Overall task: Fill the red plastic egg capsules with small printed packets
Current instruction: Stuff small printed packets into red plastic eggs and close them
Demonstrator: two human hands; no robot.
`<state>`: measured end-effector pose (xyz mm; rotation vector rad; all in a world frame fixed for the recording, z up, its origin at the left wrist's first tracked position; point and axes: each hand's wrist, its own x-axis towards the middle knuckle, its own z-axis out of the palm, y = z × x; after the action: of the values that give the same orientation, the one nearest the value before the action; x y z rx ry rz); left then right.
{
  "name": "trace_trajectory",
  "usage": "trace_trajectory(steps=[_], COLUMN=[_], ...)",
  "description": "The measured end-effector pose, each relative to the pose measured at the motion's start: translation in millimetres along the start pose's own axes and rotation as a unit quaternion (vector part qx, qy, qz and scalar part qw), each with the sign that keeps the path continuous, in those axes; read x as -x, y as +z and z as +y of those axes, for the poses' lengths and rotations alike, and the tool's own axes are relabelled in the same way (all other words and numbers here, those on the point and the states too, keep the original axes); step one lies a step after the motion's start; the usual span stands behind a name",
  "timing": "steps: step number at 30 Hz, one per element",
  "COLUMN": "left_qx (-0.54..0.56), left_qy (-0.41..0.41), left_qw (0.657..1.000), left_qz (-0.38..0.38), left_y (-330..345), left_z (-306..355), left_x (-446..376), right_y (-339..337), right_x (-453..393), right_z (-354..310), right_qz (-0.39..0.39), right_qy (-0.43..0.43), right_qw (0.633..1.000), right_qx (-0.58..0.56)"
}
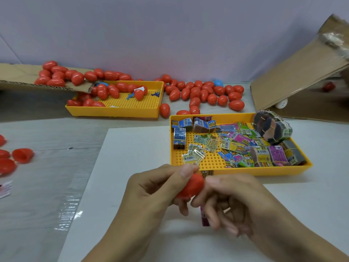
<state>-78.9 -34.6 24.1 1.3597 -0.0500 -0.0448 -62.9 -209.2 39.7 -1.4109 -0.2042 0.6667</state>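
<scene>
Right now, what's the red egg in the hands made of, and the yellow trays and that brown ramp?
The red egg looks like smooth, slightly glossy plastic: it shows soft shine. The near yellow tray and far yellow tray seem rigid moulded plastic, with rows of small holes in their floors. The brown ramp looks like matte cardboard; its torn top edge suggests so.

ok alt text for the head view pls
Two hands hold a red egg over a white board: the left hand grips it, the right hand pinches its end. Behind sit a yellow tray of packets and loose eggs.
</scene>
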Motion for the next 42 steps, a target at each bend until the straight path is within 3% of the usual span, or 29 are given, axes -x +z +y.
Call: trace_trajectory(steps=[6, 12, 24, 31, 33, 35, 38, 42], left_qx=[-0.014, 0.001, -0.023, -0.018, -0.017, -0.009, 0.009, 0.001], left_qy=[-0.009, -0.03, 0.045, 0.082, 0.096, 0.107, 0.111, 0.107], left_qw=[1.0, 1.0, 0.998, 0.996, 0.995, 0.994, 0.993, 0.994], left_qz=[-0.01, 0.0, -0.034, -0.005, 0.012, 0.025, 0.035, 0.034], left_y=[1, -2, -9, -7, -9, -12, -15, -17], left_z=[0, 2, 1, 1, 3, 5, 6, 2], left_x=[2, 0, 3, 2, 0, -2, -3, -4], right_y=[6, 1, -6, -10, -19, -32, -42, -41], right_x=[1, 4, 3, 4, 4, 6, 8, 1], right_z=[0, -4, 0, -3, -7, -12, -10, 1], right_qz=[0.034, 0.066, 0.094, 0.084, 0.124, 0.151, 0.092, 0.043], right_qy=[0.003, -0.088, -0.17, -0.201, -0.206, -0.211, -0.191, -0.156], right_qw=[0.998, 0.991, 0.978, 0.972, 0.963, 0.936, 0.885, 0.86], right_qx=[0.046, 0.079, 0.07, 0.086, 0.123, 0.236, 0.415, 0.484])
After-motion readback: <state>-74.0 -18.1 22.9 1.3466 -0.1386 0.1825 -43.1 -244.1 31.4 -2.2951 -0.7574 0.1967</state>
